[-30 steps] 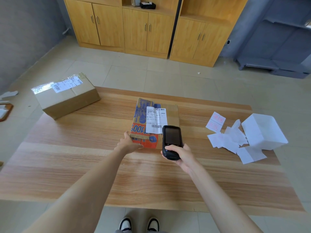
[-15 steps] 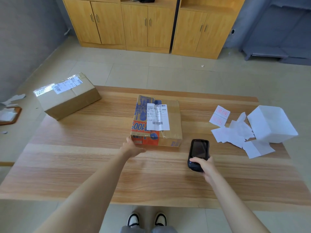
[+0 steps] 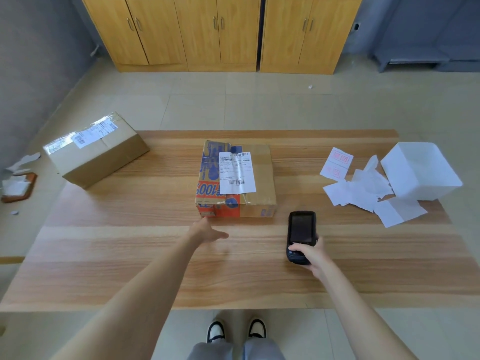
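Scanner point(image 3: 301, 236) lowered beside taped-shut parcel point(image 3: 260, 175), right hand point(image 3: 313, 258) gripping it; left hand point(image 3: 206, 231) spread (fingertips at parcel's corner)

Your wooden table point(image 3: 130, 268) runs in light and darker plank bands. On its far left corner you have a taped brown carton point(image 3: 104, 162), set at an angle. In the middle, towards the far edge, lies the printed parcel point(image 3: 257, 178), flat, label side up. Well apart on the right, loose paper slips point(image 3: 363, 188) overlap in a heap, touching a white box point(image 3: 420, 170) at the right edge
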Motion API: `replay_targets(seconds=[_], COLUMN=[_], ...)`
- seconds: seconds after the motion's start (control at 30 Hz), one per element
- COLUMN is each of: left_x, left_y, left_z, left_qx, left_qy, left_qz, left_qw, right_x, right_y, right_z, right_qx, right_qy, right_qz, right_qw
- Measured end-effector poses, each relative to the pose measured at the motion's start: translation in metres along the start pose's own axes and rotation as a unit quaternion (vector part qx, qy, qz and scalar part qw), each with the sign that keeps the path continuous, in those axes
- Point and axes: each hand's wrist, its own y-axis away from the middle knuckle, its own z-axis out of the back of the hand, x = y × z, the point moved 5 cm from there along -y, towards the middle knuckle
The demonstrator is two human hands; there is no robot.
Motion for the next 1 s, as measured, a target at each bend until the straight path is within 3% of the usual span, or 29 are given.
replay_targets(seconds=[0.6,1.0], left_x=[-0.028,-0.076], left_y=[0.014,0.033], left_z=[-0.021,-0.014], left_qx=[0.031,0.089], left_qy=[-0.087,-0.141], left_qz=[-0.034,-0.118], left_qw=[0.995,0.979], right_x=[-0.025,0.028], right_y=[0.002,0.026], right_z=[0.013,0.017], right_qx=[0.005,-0.091], right_qy=[0.051,0.311], right_qz=[-0.044,0.088], right_qw=[0.998,0.942])
